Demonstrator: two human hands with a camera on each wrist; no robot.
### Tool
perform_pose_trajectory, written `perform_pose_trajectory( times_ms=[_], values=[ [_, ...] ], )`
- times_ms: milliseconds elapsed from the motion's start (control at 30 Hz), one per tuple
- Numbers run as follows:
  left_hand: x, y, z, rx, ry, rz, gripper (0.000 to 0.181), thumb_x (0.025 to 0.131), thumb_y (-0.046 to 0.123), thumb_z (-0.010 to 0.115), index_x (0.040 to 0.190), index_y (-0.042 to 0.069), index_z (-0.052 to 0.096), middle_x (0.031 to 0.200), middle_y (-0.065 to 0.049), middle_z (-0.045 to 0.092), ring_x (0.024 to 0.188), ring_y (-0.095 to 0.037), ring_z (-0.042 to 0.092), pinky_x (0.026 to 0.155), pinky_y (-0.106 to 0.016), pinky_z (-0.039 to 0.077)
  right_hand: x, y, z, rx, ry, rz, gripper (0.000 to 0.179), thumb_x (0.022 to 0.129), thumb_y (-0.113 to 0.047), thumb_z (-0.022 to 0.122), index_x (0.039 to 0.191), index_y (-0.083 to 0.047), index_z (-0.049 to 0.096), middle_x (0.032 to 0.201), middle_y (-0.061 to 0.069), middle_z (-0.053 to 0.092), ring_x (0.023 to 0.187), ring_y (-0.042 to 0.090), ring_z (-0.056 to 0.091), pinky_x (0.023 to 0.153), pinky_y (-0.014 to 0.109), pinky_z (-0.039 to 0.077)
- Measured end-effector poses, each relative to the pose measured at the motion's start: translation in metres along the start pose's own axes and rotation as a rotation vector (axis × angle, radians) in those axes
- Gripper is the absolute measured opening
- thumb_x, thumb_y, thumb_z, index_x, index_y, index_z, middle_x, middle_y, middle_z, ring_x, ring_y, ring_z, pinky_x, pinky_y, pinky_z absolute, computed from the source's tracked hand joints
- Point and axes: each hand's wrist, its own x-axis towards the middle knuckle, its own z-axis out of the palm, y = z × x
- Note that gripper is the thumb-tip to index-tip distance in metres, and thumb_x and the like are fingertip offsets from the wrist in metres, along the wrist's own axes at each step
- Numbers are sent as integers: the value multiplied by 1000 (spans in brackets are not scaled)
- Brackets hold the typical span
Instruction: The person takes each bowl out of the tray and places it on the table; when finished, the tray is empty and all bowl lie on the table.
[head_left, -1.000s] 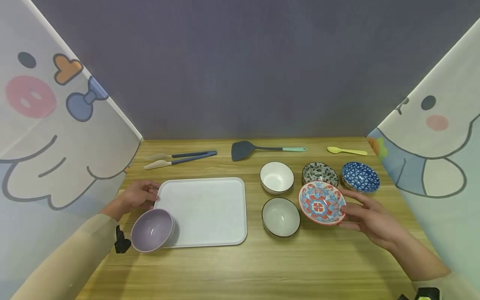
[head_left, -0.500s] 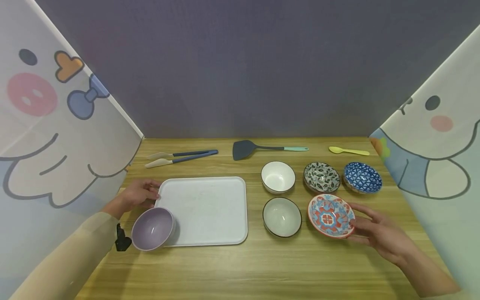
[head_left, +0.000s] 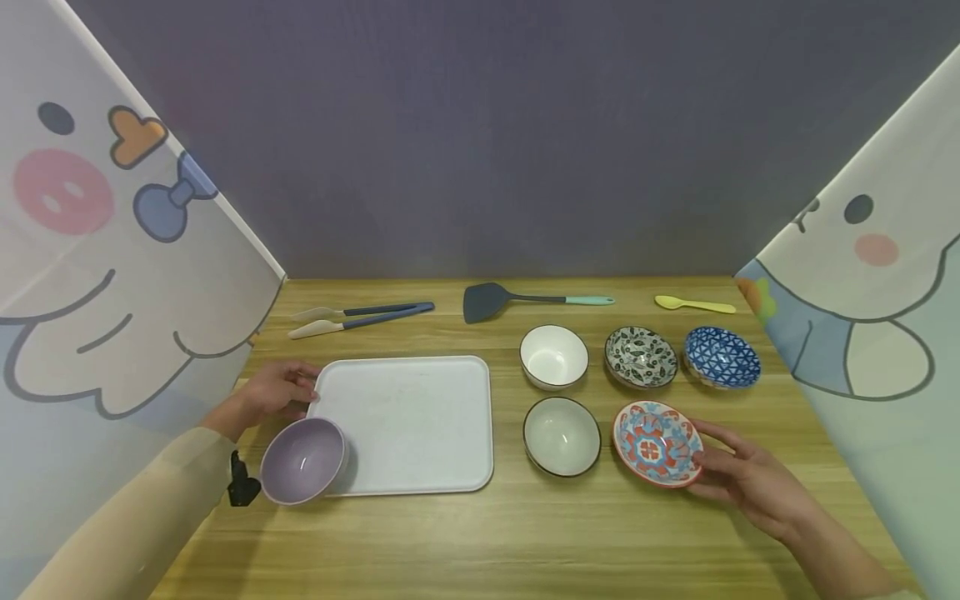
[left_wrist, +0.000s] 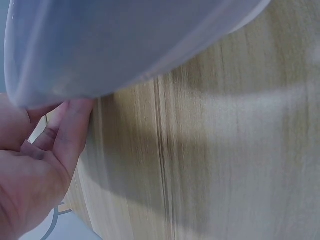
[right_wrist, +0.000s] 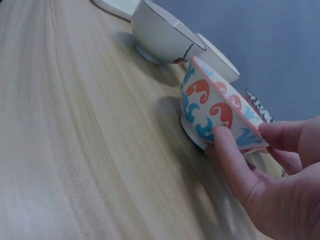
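Observation:
My right hand (head_left: 757, 483) grips the right rim of a red-and-blue patterned bowl (head_left: 648, 442), some fingers against its painted outside wall in the right wrist view. The bowl is low over the table, slightly tilted; whether its foot (right_wrist: 192, 132) fully touches is unclear. My left hand (head_left: 276, 390) rests at the left edge of a white tray (head_left: 420, 425), fingers loosely bent by the rim. A purple bowl (head_left: 303, 461) sits over the tray's near left corner, just below that hand. In the left wrist view the bowl (left_wrist: 125, 45) hides the fingertips.
A white bowl (head_left: 553, 357) and a grey-white bowl (head_left: 562, 436) stand right of the tray. Behind the held bowl are a black leaf-patterned bowl (head_left: 641, 357) and a blue one (head_left: 722, 357). Tongs (head_left: 375, 317), a spatula (head_left: 487, 302) and a yellow spoon (head_left: 693, 304) lie along the back wall.
The patterned bowl has come toward me and slightly right in my right hand, down from over the leaf-patterned bowl, which now shows fully. My left hand has kept its place.

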Motion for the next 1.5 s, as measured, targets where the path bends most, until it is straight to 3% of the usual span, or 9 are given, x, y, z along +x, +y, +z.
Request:
perform_pose_trajectory(
  times_ms=[467, 600, 667, 867, 933, 1100, 1167, 1233, 1500],
  values=[
    [-1, 1, 0, -9, -4, 10, 57, 95, -2, 68, 146, -11, 44, 106, -14, 61, 87, -20, 64, 74, -37, 63, -4, 8, -6, -67, 56, 50, 45, 110, -10, 47, 132, -48, 56, 124, -9, 65, 111, 25, 69, 97, 49, 58],
    [-1, 1, 0, -13, -5, 10, 57, 95, -2, 68, 146, -11, 43, 106, -14, 61, 88, -20, 64, 74, -36, 63, -5, 7, -4, -212, 89, 0, 46, 109, -9, 49, 140, -43, 51, 124, -13, 64, 110, 23, 70, 94, 47, 59],
    [-1, 2, 0, -14, -5, 11, 57, 95, -2, 68, 146, -11, 43, 106, -13, 61, 88, -19, 65, 74, -36, 63, -5, 5, -1, -320, 131, -27, 47, 108, -11, 52, 151, -30, 46, 126, -11, 64, 109, 19, 70, 92, 44, 60],
    [-1, 3, 0, -18, -7, 14, 57, 95, -2, 67, 145, -12, 43, 106, -14, 61, 87, -19, 65, 74, -36, 63, -3, -14, 9, -698, 234, -104, 62, 106, -19, 57, 155, 9, 29, 143, 23, 53, 108, 1, 65, 87, 31, 61],
    [-1, 3, 0, -23, -9, 18, 56, 95, -2, 67, 145, -12, 43, 107, -14, 61, 87, -19, 65, 73, -36, 63, -2, -24, 9, -772, 237, -147, 62, 107, -19, 57, 153, 11, 30, 141, 18, 55, 108, -4, 62, 85, 29, 60],
    [-1, 3, 0, -28, -12, 28, 56, 95, -3, 67, 145, -12, 44, 105, -13, 61, 86, -19, 65, 72, -35, 63, 2, -50, 13, -856, 260, -234, 57, 106, -18, 57, 150, 10, 35, 124, -25, 59, 108, -5, 62, 83, 24, 58],
    [-1, 3, 0, -29, -11, 28, 56, 95, -3, 68, 145, -12, 44, 103, -12, 61, 86, -19, 65, 72, -35, 63, 6, -60, 19, -883, 264, -255, 55, 106, -18, 58, 150, 7, 39, 122, -30, 58, 108, -6, 62, 83, 23, 58],
    [-1, 3, 0, -27, -11, 27, 56, 95, -3, 68, 145, -12, 44, 103, -12, 61, 86, -19, 65, 72, -36, 63, 12, -70, 27, -906, 269, -263, 53, 105, -21, 60, 149, 3, 43, 125, -26, 59, 109, -8, 61, 83, 23, 58],
    [-1, 0, 0, -12, -6, 5, 56, 95, -2, 68, 145, -11, 45, 105, -12, 62, 87, -19, 65, 74, -37, 63, 50, -97, 81, -898, 172, -233, 58, 102, -28, 66, 150, -4, 47, 146, 23, 55, 109, -5, 62, 86, 27, 59]
  ],
)
